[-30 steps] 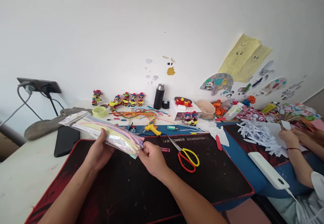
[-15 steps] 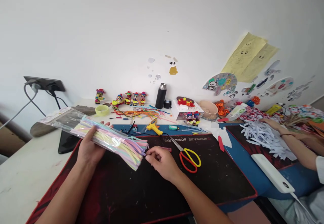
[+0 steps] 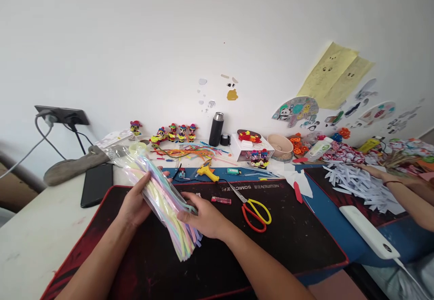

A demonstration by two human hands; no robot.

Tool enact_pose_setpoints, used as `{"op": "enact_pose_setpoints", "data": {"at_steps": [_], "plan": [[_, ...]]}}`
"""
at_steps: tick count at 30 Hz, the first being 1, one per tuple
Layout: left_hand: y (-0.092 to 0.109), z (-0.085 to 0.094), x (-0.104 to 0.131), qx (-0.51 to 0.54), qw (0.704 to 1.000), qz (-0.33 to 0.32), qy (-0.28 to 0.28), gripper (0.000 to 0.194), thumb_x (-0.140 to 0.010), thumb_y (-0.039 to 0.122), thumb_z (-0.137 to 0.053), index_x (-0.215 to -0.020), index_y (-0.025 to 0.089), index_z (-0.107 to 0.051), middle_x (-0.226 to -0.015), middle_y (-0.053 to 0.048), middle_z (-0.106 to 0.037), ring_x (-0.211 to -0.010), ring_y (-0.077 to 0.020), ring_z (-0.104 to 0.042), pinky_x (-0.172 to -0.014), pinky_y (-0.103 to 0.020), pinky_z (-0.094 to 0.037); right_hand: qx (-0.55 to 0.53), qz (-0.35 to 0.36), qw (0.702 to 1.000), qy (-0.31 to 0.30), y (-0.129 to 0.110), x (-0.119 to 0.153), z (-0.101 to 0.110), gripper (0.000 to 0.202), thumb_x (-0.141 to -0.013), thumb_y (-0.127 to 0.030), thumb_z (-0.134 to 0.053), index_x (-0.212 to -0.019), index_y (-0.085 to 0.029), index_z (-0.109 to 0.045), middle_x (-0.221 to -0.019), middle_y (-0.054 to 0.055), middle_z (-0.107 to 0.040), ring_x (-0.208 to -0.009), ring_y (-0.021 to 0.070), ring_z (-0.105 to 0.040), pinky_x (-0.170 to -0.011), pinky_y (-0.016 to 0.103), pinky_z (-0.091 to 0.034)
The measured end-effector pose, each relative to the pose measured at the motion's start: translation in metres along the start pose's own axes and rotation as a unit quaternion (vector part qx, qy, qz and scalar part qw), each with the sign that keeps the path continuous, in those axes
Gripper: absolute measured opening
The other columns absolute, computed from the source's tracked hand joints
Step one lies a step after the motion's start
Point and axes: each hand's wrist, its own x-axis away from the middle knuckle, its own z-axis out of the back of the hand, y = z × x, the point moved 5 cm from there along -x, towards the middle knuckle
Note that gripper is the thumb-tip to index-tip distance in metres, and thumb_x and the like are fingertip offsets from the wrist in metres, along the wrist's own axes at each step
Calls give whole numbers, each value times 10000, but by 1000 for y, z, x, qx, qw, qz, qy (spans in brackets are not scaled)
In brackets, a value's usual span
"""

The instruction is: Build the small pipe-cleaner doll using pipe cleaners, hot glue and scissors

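Observation:
A clear plastic bag of pastel pipe cleaners (image 3: 166,205) slants over the black desk mat, its stems poking out of the lower end. Around its middle my left hand (image 3: 137,203) is closed, thumb on top. My right hand (image 3: 203,214) is closed on the stems near the bag's open end, thumb over them and fingers at the far side. To the right of that hand lie a pink lighter (image 3: 222,200) and scissors (image 3: 256,212) with one red and one yellow handle. A yellow hot glue gun (image 3: 208,172) rests behind them.
Small figurines (image 3: 183,133), loose coloured pipe cleaners (image 3: 186,152) and a black thermos (image 3: 216,129) line the wall. A phone (image 3: 97,185) lies at left. On the right, a co-worker's hand (image 3: 371,172) is over white paper strips (image 3: 359,185), near a white power strip (image 3: 368,232).
The bag has swung to a steeper slant, its stem end now lower and nearer me. My right hand has moved left from the stem tips onto the stems.

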Motion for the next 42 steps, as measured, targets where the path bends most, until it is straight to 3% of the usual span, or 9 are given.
{"op": "enact_pose_setpoints", "data": {"at_steps": [2,7,12,21,29,33,36,40,42], "plan": [[1,-1,0,2,1000,-6,-2,276,-1011,208,-578,-1228,129,-727,-999,-145,-852,-829,-306,-835,-827,-446,-702,-64,-21,997,-23,0,-3,-13,778,-828,-720,-817,-1396,-216,-650,-1331,112,-733,-1196,332,-705,-1036,452,-541],[2,-3,2,0,1000,-6,0,311,-1033,216,-541,-1278,129,-710,-967,-133,-854,-756,-270,-825,-709,-386,-701,-254,-165,944,-131,13,-4,-49,906,-580,-722,-959,-1217,-187,-601,-932,61,-783,-621,219,-724,-599,342,-582],[2,-4,4,12,1000,4,-15,336,-1012,263,-586,-1294,126,-708,-954,-133,-851,-736,-272,-814,-673,-364,-684,-239,-168,949,-122,17,-3,-54,630,-653,-621,-926,-973,-142,-671,-689,30,-737,-492,144,-614,-502,248,-478],[24,9,-2,66,995,-62,36,354,-1075,360,-476,-1159,135,-736,-972,-128,-826,-753,-249,-781,-700,-367,-668,-205,-159,957,-128,18,23,-28,588,-705,-593,-913,-999,-125,-712,-620,-11,-686,-491,118,-567,-526,240,-460],[63,49,-12,140,956,-194,169,341,-1026,337,-450,-1179,119,-663,-999,-116,-793,-976,-243,-750,-973,-375,-622,-208,-175,956,-110,18,63,19,592,-727,-581,-922,-1017,-112,-707,-626,6,-699,-445,115,-567,-460,225,-440],[63,47,-14,82,963,-192,172,384,-896,84,-498,-1252,27,-629,-1046,-191,-806,-1056,-289,-762,-1001,-449,-627,-228,-161,960,-12,19,72,52,652,-757,-628,-897,-1102,-115,-687,-620,0,-692,-417,117,-553,-411,220,-405],[60,38,-9,13,962,-206,178,407,-829,-42,-504,-1204,52,-631,-1012,-151,-821,-975,-234,-791,-908,-348,-652,-242,-137,957,77,15,71,74,669,-770,-643,-888,-1134,-120,-686,-635,-10,-684,-431,115,-560,-426,227,-421],[65,21,3,-125,963,-197,132,296,-777,-36,-659,-1022,110,-736,-981,-85,-845,-862,-211,-799,-779,-257,-639,-255,-120,951,130,9,66,89,676,-769,-652,-882,-1141,-120,-696,-662,0,-700,-454,132,-596,-441,240,-438],[72,14,7,-222,952,-181,111,117,-820,79,-734,-924,108,-777,-851,-81,-835,-709,-207,-759,-659,-241,-602,-247,-122,952,134,8,62,90,682,-758,-655,-884,-1142,-124,-695,-674,6,-710,-470,147,-620,-453,250,-455]]}}
